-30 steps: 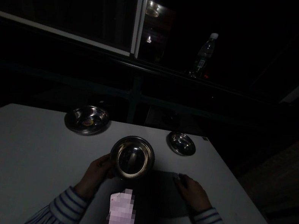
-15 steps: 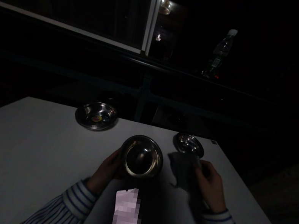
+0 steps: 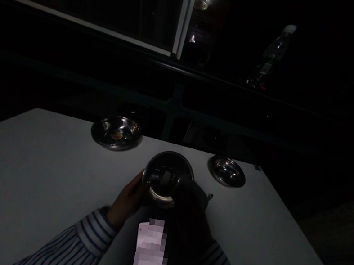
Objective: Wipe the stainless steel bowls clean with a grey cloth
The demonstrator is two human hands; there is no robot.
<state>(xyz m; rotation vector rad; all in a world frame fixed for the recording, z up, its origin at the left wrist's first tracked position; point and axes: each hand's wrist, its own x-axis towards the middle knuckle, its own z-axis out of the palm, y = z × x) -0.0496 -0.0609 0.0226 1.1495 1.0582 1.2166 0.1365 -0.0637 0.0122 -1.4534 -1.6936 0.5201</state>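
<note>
The scene is very dark. A round steel bowl [image 3: 165,178] is in front of me on the white table [image 3: 34,180], tilted towards me. My left hand [image 3: 127,199] grips its left rim, fingers wrapped round it. My right hand [image 3: 194,220] is under a dark cloth [image 3: 191,194] and presses it against the bowl's right inner side; the fingers are hidden by the cloth.
Two more steel dishes stand near the table's far edge, a larger one [image 3: 116,132] to the left and a smaller one [image 3: 227,170] to the right. A plastic bottle [image 3: 272,58] stands on a dark ledge beyond. A blurred card [image 3: 150,255] hangs below my chest.
My right hand picked the dark cloth up from the table at the right and brought it left onto the bowl. My left hand kept hold of the bowl and tilted it.
</note>
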